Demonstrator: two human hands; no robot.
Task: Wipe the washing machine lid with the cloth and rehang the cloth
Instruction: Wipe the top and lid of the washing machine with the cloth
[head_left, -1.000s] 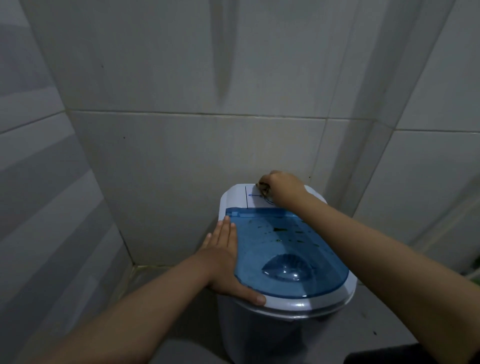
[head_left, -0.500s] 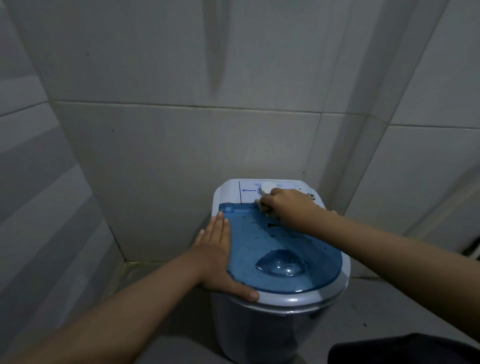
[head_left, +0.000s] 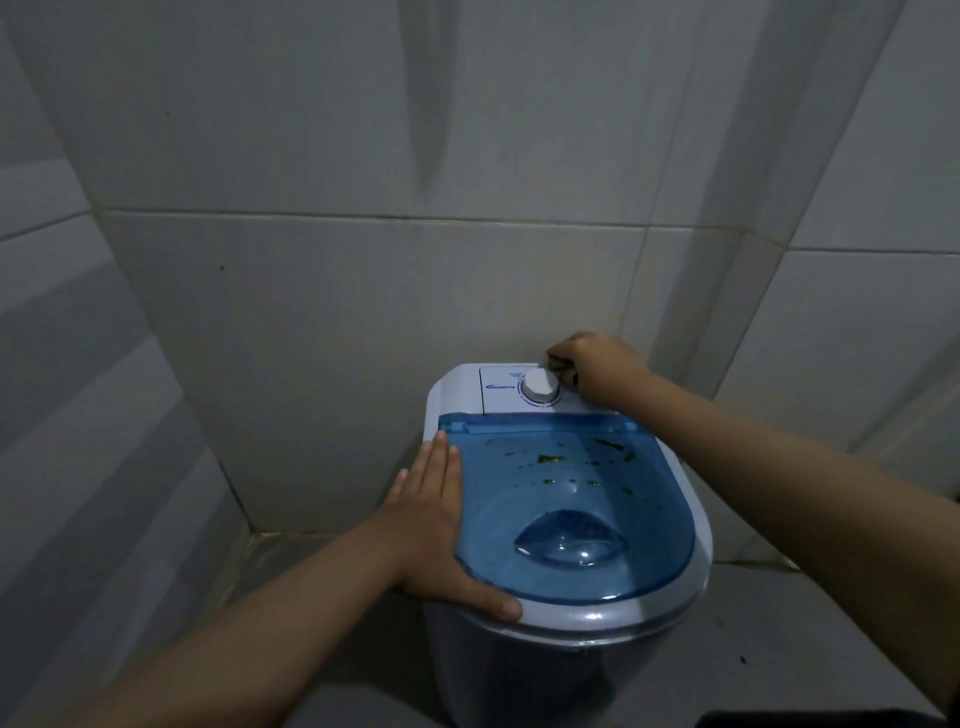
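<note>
A small white washing machine (head_left: 675, 603) stands in a tiled corner, its blue see-through lid (head_left: 571, 499) closed and speckled with dark green bits near the hinge. My left hand (head_left: 436, 525) lies flat on the lid's left edge, fingers together, thumb on the white front rim. My right hand (head_left: 597, 371) is fisted on a small dark cloth (head_left: 563, 370), most of it hidden in the fist, pressed on the white control panel just right of the round white dial (head_left: 540, 387).
Grey tiled walls (head_left: 363, 312) close in behind and on both sides of the machine. The grey floor (head_left: 779, 623) shows to its right and left. A dark edge of clothing (head_left: 810, 719) sits at the bottom right.
My right hand with the cloth has moved from the lid's hinge edge back and right, past the dial, onto the panel's far right. The left hand has stayed in place.
</note>
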